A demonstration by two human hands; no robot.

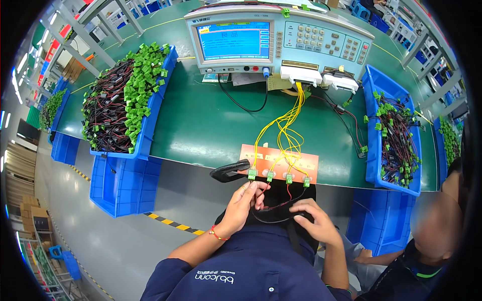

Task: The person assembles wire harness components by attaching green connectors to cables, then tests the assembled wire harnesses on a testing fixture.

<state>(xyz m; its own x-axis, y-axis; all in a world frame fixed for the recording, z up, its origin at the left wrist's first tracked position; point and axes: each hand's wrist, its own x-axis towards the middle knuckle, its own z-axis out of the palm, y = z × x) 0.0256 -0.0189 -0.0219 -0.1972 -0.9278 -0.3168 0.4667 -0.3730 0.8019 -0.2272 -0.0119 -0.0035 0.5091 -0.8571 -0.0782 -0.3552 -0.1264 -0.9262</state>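
My left hand (242, 204) pinches thin red and black wires just below the leftmost green connector (252, 174). Several green connectors sit in a row along the front of an orange board (281, 155), and yellow wires (284, 125) run up from it to the tester. My right hand (316, 221) is to the right, fingers apart and slightly bent. By its thumb passes a black cable (273, 221) that loops below the board; whether they touch I cannot tell. A black clamp-like handle (230, 171) lies at the board's left end.
A bench tester (278, 37) with a lit screen stands at the back of the green table (201, 125). Blue bins of wire harnesses flank it, left (159, 95) and right (372, 125). Lower blue bins (120, 188) hang below the edge. Another person (427, 241) sits close at right.
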